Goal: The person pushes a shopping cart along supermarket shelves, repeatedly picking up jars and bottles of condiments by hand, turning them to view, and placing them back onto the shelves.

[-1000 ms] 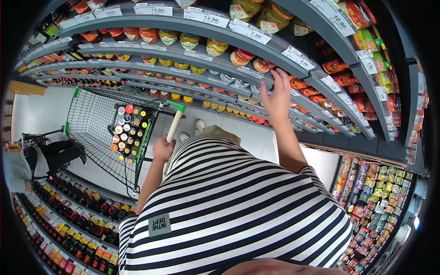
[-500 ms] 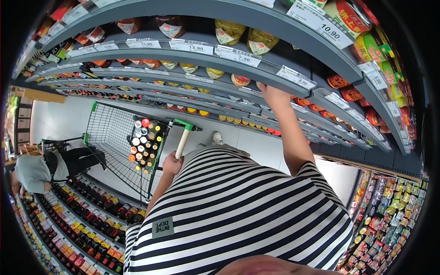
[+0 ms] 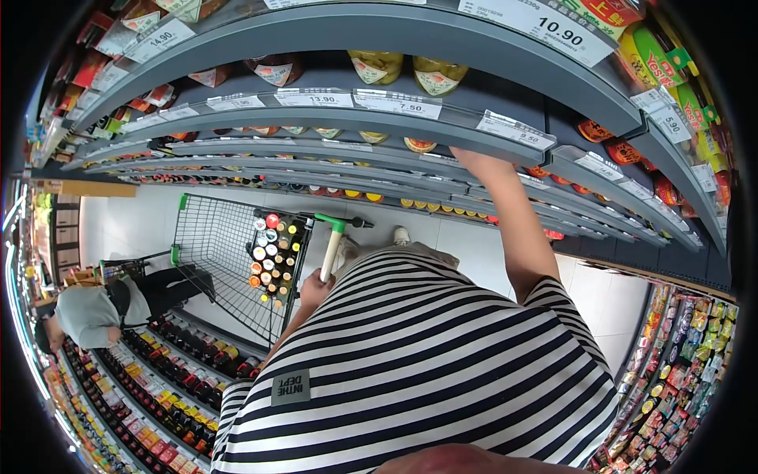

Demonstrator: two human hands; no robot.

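Head view takes in a supermarket aisle, with tall grey shelving [image 3: 316, 118] curving across the top and pale tiled floor [image 3: 126, 229] below. The shopper's right hand [image 3: 478, 162] is up at the shelving, its end tucked beneath the shelf edge that carries a 9.50 price tag [image 3: 517, 130]. I cannot tell whether those fingers are grasping anything. Just left of it, one level under that edge, a jar with a red-and-white label [image 3: 420, 145] shows; pickle jars [image 3: 375, 68] stand on the shelf above. The left hand's [image 3: 316, 291] fingers are curled around the pale cart handle [image 3: 332, 251]. That belongs to the wire cart [image 3: 209, 217] on the tiles, where capped bottles [image 3: 271, 257] stand packed together near the handle end. Beyond it, another person [image 3: 99, 312] in a pale top is beside dark bottles on the opposite shelves [image 3: 189, 399]; colourful packets [image 3: 671, 379] fill the far right.
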